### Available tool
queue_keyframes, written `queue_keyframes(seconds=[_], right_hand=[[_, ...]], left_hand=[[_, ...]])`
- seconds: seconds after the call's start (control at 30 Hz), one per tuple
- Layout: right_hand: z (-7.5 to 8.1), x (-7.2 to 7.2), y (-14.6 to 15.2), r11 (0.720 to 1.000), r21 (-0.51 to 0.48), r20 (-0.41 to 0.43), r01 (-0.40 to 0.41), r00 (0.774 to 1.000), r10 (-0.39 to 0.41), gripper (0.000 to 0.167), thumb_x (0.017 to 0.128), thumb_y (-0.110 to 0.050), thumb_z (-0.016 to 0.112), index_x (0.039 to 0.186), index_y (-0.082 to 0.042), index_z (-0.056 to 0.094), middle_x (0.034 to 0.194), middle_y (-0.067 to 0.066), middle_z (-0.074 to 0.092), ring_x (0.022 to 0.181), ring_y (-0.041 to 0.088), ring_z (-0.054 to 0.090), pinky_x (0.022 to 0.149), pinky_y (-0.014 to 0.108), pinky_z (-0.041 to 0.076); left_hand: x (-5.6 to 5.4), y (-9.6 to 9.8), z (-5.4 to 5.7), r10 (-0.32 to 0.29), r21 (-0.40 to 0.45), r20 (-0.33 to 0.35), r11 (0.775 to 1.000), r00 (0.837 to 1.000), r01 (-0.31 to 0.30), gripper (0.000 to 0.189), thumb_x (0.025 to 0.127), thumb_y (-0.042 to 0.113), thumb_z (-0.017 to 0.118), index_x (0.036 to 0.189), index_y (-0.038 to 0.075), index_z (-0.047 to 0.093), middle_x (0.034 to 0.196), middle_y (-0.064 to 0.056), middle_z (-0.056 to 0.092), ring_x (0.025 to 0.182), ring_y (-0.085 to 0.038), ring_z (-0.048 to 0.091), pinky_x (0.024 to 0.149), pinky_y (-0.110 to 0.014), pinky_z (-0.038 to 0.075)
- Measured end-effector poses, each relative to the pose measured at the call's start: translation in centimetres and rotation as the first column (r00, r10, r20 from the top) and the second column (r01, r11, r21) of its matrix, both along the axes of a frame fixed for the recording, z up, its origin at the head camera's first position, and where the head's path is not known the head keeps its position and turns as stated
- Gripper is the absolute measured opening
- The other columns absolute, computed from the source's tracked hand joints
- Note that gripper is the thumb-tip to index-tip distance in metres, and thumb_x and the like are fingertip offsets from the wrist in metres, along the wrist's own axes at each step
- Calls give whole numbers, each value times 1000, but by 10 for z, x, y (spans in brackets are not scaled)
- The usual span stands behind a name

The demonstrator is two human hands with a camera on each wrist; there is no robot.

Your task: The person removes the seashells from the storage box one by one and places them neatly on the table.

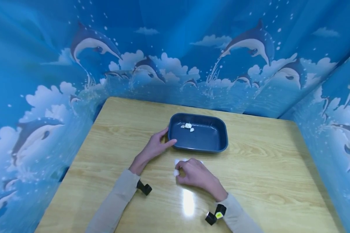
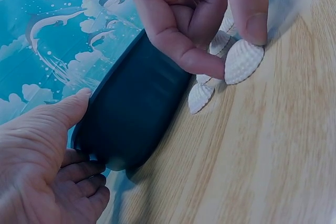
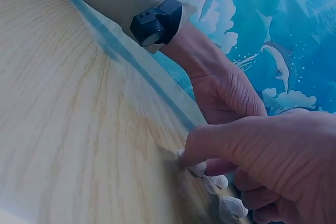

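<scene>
A dark blue rectangular basin (image 1: 198, 150) stands on the table. My left hand (image 1: 155, 145) grips its left end, the thumb and fingers spread around the outer wall. Inside the basin lie a few white seashells (image 1: 188, 126) near its left side. In front of it, my right hand (image 1: 196, 174) pinches a ribbed white seashell (image 2: 244, 62) between thumb and index finger, close over the tabletop. Other white seashells (image 2: 200, 97) lie on the wood beside that hand, partly hidden by its fingers. The right wrist view also shows shells (image 3: 233, 206) under the curled fingers.
The light wood table (image 1: 265, 168) reaches back to a blue curtain (image 1: 175, 64) printed with dolphins, which also hangs along both sides. A bright light reflection (image 1: 188, 202) shows on the wood near my right wrist.
</scene>
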State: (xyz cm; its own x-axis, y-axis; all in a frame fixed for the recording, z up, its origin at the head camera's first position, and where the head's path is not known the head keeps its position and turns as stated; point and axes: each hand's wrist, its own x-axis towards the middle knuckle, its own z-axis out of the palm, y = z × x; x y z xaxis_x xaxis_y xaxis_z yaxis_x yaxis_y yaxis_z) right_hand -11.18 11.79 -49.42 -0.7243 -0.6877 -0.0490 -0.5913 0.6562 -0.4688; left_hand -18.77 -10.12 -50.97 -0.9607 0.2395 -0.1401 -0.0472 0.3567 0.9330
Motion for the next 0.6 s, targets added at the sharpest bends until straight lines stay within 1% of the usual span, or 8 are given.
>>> queue_keyframes(seconds=[0.07, 0.17, 0.23, 0.3, 0.4, 0.47, 0.53, 0.6], right_hand=[[4, 0, 1, 1000, -6, 7, 2, 1000, -2, 28, 90, -31, 78, 111, -12, 76, 59, -16, 50, 50, -2, 38, 55, 19, 44], [13, 0, 5, 998, -66, 17, 13, 1000, -11, 29, 92, -31, 79, 112, -12, 76, 60, -16, 51, 52, -3, 38, 53, 18, 42], [21, -2, 9, 989, -143, 2, 24, 1000, -24, 28, 92, -30, 79, 113, -11, 76, 62, -16, 51, 54, -3, 39, 53, 18, 41], [28, -8, 14, 971, -239, -40, 25, 999, -35, 27, 91, -26, 80, 113, -10, 76, 64, -16, 50, 57, -2, 40, 54, 20, 40], [35, -23, 22, 936, -351, -116, 30, 990, -75, 23, 91, -19, 80, 111, -9, 76, 63, -15, 46, 56, -1, 39, 53, 22, 37], [38, -36, 29, 922, -384, -142, 58, 982, -121, 21, 92, -16, 79, 111, -8, 75, 59, -14, 43, 52, 0, 37, 51, 22, 34], [38, -51, 35, 921, -372, -140, 118, 973, -182, 21, 94, -15, 77, 113, -7, 74, 57, -14, 41, 48, 1, 35, 47, 22, 32], [37, -66, 41, 926, -329, -123, 185, 964, -236, 22, 96, -17, 74, 115, -6, 73, 56, -12, 41, 46, 4, 35, 45, 23, 30]], left_hand=[[0, 1, 0, 2, -1, 0, 1000, 1000, -2, 82, 98, 39, 74, 163, 12, 33, 170, -8, 30, 158, -29, 22, 129, -48, 21], [1, 1, 0, 6, 0, -8, 1000, 1000, -6, 81, 98, 39, 75, 163, 12, 34, 169, -8, 31, 158, -30, 24, 128, -48, 23], [1, 1, -1, 0, -2, -15, 1000, 1000, -1, 81, 98, 39, 74, 163, 11, 33, 169, -9, 30, 158, -31, 24, 128, -49, 23], [1, 1, -2, -3, -3, -23, 1000, 1000, 3, 81, 98, 39, 74, 162, 10, 33, 169, -10, 31, 157, -31, 25, 128, -50, 23], [1, 1, -3, -4, -2, -27, 1000, 1000, 4, 81, 98, 38, 74, 162, 9, 34, 169, -11, 31, 157, -32, 26, 127, -49, 24], [0, 0, -4, -5, -4, -24, 1000, 1000, 4, 81, 98, 39, 74, 162, 8, 34, 168, -11, 31, 157, -31, 26, 127, -48, 25], [0, 0, -4, -6, -7, -18, 1000, 1000, 6, 81, 98, 41, 73, 162, 9, 35, 169, -10, 31, 157, -31, 26, 127, -48, 25], [0, -1, -4, -7, -9, -11, 1000, 1000, 7, 82, 98, 43, 73, 162, 10, 34, 169, -10, 31, 157, -30, 26, 127, -47, 25]])
